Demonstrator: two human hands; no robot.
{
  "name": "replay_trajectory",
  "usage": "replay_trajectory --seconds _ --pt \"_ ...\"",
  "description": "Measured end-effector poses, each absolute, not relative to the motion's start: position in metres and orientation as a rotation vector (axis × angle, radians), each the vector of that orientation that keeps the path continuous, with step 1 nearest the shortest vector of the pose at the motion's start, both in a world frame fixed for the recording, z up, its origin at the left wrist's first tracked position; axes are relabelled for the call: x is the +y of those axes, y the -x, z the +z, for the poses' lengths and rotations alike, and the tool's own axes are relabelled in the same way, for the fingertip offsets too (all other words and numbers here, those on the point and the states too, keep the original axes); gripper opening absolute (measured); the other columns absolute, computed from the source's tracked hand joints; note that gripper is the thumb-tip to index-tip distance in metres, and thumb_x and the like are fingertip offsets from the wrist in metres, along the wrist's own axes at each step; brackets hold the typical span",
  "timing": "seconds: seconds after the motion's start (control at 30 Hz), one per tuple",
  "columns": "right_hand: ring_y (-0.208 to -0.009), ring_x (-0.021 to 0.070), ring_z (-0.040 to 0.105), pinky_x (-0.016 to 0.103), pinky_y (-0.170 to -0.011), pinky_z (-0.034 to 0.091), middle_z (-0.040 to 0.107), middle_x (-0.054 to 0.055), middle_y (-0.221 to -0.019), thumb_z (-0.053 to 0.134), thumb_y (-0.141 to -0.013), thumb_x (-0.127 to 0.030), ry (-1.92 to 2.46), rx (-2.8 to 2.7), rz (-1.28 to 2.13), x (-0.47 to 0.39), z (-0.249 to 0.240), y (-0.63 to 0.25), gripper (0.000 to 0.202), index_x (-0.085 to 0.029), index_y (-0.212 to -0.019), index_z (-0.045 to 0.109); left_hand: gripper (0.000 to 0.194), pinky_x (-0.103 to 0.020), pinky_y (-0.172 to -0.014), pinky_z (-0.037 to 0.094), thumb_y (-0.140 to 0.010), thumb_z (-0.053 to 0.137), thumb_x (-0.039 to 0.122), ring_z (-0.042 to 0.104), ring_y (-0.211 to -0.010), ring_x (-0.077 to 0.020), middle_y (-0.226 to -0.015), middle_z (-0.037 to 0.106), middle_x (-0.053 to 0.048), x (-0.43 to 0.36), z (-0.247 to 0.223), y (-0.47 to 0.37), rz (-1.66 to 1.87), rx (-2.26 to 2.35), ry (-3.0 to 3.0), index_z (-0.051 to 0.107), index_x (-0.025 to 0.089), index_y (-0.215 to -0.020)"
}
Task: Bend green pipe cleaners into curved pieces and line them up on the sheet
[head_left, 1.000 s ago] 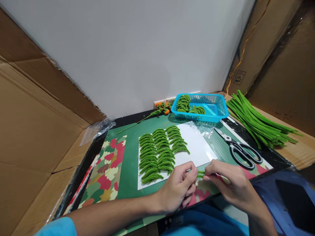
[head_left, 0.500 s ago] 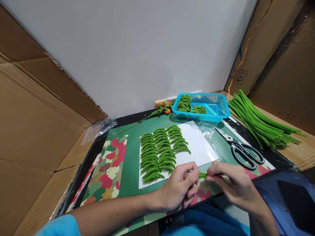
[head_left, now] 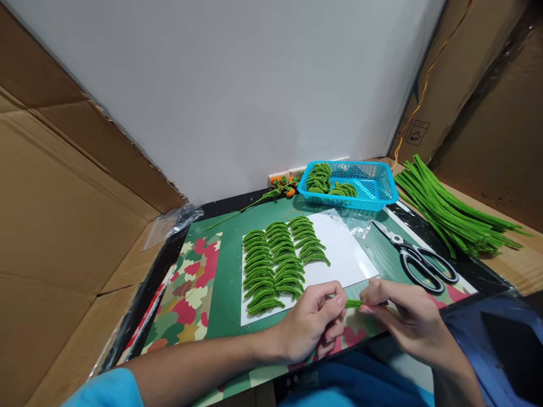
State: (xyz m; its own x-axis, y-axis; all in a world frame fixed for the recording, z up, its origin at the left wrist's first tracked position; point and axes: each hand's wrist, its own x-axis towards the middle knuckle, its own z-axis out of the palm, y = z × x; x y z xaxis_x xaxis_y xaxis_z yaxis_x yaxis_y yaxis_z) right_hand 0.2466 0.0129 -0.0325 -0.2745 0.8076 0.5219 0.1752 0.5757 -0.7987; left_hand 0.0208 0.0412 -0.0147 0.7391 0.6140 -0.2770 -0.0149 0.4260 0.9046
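Note:
Between my two hands, low and right of the middle, a short piece of green pipe cleaner (head_left: 353, 303) is stretched. My left hand (head_left: 320, 316) pinches one end of it, and my right hand (head_left: 401, 314) pinches the other; both ends are hidden by the fingers. Just beyond my left hand, a white sheet (head_left: 348, 254) carries curved green pipe-cleaner leaves (head_left: 275, 260), laid in three columns, the right one shorter. Black-handled scissors (head_left: 418, 257) lie past my right hand, blades pointing away to the left.
A blue basket (head_left: 377, 204) with more green leaves stands at the back. To its right lies a bundle of long green pipe cleaners (head_left: 456, 209). An orange-flowered stem (head_left: 271, 193) rests left of the basket. Cardboard walls (head_left: 63, 198) flank the table.
Both hands keep their pinch on the green piece, and slightly more of it seems to show between them. The whole view has shifted very slightly; the other things lie as before.

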Motion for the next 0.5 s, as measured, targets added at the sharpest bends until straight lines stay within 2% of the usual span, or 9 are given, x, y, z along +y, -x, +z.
replay_trajectory --seconds 0.23,0.4,0.5 --pt "-0.064 0.0161 0.063 0.026 -0.061 0.051 0.067 0.001 -0.075 0.066 -0.102 -0.008 0.793 -1.774 0.713 0.0143 -0.0281 -0.2471 0.019 -0.023 -0.091 0.062 0.049 -0.015 -0.036 0.033 -0.102 0.064 0.068 0.038 -0.036 -0.0055 -0.055 0.045 0.012 0.0412 -0.0174 -0.0206 0.432 0.635 -1.077 0.049 0.023 -0.090" --pt "-0.068 0.0177 0.070 0.026 -0.063 0.054 0.074 0.003 -0.082 0.072 -0.102 -0.016 0.848 -1.792 0.693 0.0148 -0.0232 -0.2476 0.008 -0.023 -0.101 0.070 0.049 -0.015 -0.035 0.033 -0.103 0.064 0.068 0.036 -0.035 -0.0049 -0.055 0.045 0.012 0.0406 -0.0190 -0.0207 0.447 0.625 -1.069 0.050 0.022 -0.091" --pt "-0.071 0.0176 0.072 0.025 -0.066 0.056 0.075 0.003 -0.084 0.071 -0.102 -0.014 0.821 -1.795 0.719 0.0161 -0.0247 -0.2471 0.010 -0.023 -0.101 0.070 0.048 -0.015 -0.035 0.032 -0.104 0.063 0.067 0.036 -0.035 -0.0048 -0.055 0.046 0.012 0.0406 -0.0187 -0.0203 0.441 0.627 -1.066 0.050 0.022 -0.092"
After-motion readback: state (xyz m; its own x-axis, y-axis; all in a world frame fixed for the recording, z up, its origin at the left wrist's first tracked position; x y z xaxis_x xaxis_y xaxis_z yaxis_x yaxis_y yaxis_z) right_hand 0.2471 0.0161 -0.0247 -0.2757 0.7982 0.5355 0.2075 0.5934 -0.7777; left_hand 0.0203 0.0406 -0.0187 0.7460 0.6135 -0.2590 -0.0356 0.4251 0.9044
